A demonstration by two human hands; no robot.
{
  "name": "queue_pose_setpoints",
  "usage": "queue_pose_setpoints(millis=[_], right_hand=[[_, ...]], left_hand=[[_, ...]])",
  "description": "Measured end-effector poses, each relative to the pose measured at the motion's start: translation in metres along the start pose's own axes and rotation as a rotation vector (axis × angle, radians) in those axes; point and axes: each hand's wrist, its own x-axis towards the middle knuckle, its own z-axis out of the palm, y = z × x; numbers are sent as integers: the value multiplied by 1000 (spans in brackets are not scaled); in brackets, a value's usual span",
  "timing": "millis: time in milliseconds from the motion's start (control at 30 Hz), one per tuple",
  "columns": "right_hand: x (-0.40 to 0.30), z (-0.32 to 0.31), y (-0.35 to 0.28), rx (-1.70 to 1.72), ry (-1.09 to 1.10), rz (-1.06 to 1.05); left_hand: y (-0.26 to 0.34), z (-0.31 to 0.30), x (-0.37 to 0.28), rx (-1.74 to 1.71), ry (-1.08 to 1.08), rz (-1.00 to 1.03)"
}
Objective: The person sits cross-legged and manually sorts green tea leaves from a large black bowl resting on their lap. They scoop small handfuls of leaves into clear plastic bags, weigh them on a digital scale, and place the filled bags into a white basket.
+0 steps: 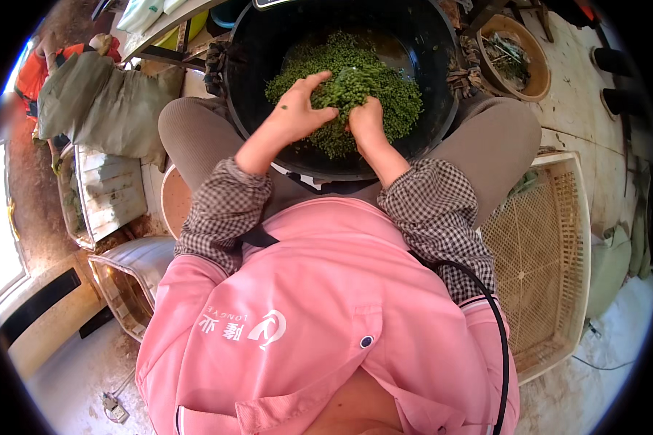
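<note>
A large black tub (245,103) stands between my knees. Inside lies a heap of small round green berries (397,109) in clusters, which look like green peppercorns. My right hand (367,122) is closed around the lower end of a bunch of the berries (356,84), lifted over the heap and blurred at its tips. The stems within my fist are hidden. Just left of that bunch, my left hand (303,111) has its thumb and fingers spread, with nothing gripped between them. A bit of green sticks to the back of it.
A round tan basin (541,81) with plant scraps sits at the right. Beside my right leg stands a pale plastic crate (522,272). At left are a large grey-green sack (98,109), a person in orange (27,81), and another crate (125,293). A table edge (163,27) juts in above.
</note>
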Motion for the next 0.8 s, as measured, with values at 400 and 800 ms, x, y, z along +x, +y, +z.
queue_pose_setpoints(millis=[400,800], right_hand=[[-33,5,-32,-660,-71,-275],[-47,0,-45,284,-109,173]], left_hand=[[-38,27,-3,290,111,-234],[47,-9,-23,222,135,17]])
